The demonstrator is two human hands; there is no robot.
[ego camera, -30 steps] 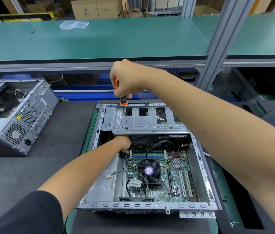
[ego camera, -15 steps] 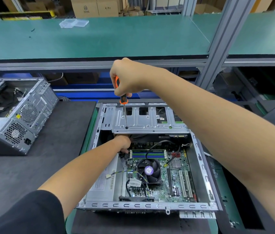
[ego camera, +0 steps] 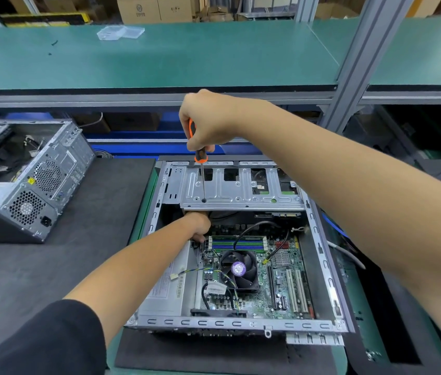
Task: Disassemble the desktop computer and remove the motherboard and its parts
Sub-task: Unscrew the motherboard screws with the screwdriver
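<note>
my right hand [ego camera: 208,123] is fisted round the screwdriver [ego camera: 199,155], tip on a drive cage [ego camera: 241,189] screw, left hand [ego camera: 199,226] under the cage with fingers hidden, motherboard [ego camera: 257,269] seated in the case [ego camera: 241,324]; next, back the screw out squarely.

One view only, from the person's head, looking forward and steeply down over both outstretched arms. It sits close: the forearms fill the lower corners and the open case [ego camera: 241,239] lies right beneath, between them. The right hand [ego camera: 208,120] is up near frame centre, the left hand [ego camera: 199,226] just below it, inside the case. Wide-angle bending curves the shelf [ego camera: 159,58] beyond the hands. Left of the hands, the worktop [ego camera: 78,253] runs out to the frame edge.
</note>
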